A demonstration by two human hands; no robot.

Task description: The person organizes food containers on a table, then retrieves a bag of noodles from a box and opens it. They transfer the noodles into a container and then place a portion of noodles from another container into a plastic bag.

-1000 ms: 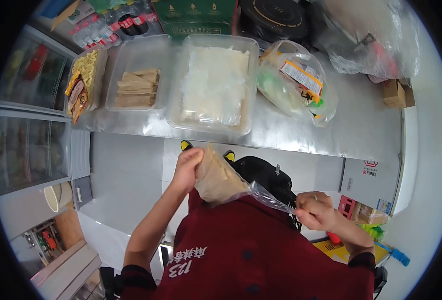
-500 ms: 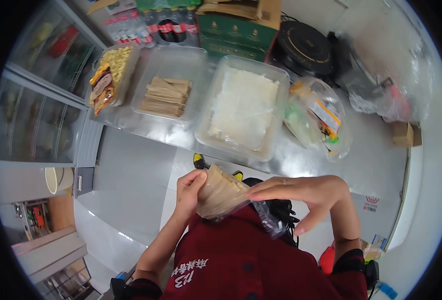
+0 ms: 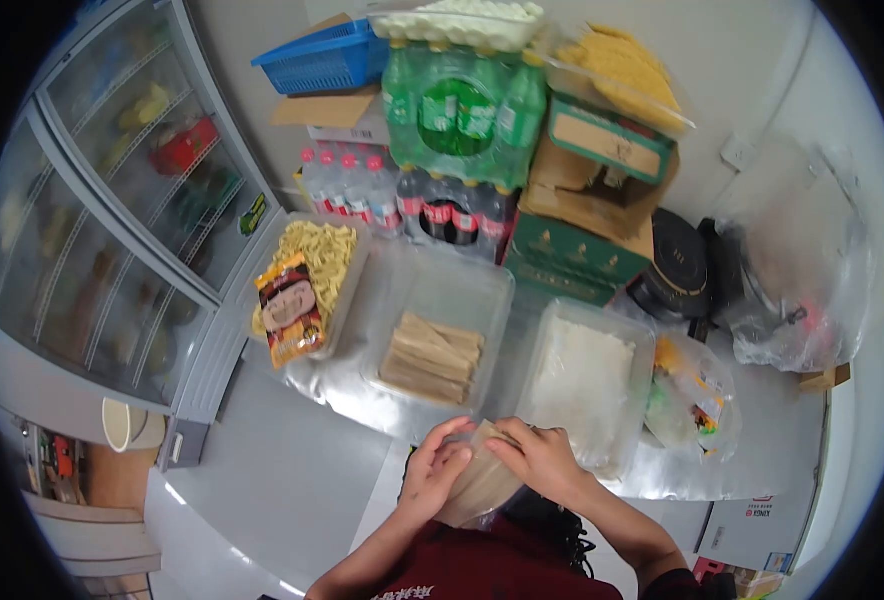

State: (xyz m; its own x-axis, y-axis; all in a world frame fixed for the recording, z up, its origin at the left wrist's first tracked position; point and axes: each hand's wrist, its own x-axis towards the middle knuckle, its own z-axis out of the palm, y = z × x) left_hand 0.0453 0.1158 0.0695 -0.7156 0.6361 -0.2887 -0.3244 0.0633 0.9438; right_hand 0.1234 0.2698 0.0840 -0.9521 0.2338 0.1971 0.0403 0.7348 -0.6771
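My left hand [image 3: 436, 468] is closed round the left side of a clear plastic bag of flat beige strips [image 3: 482, 485], low in front of my body. At the upper end of the bag, the fingers of my right hand [image 3: 540, 455] pinch the strips or the bag's edge; which of the two is hard to tell. Just beyond my hands, a clear tray [image 3: 492, 300] on the steel counter holds a pile of similar beige strips [image 3: 432, 358]. To its right stands a tray of white food [image 3: 587, 375] under clear film.
A tub of yellow noodle-like pieces [image 3: 324, 255] with an orange packet stands left on the counter [image 3: 337, 400]. Bagged food [image 3: 697, 395] lies right. Behind are bottle packs [image 3: 462, 115], a green carton [image 3: 572, 250] and a black round cooker [image 3: 674, 265]. A glass-door fridge [image 3: 207, 290] is left.
The view has tilted up, showing more behind the counter. My right hand, spread beside the bag before, has come onto its upper end. Both hands and the bag are now close to the counter's edge.
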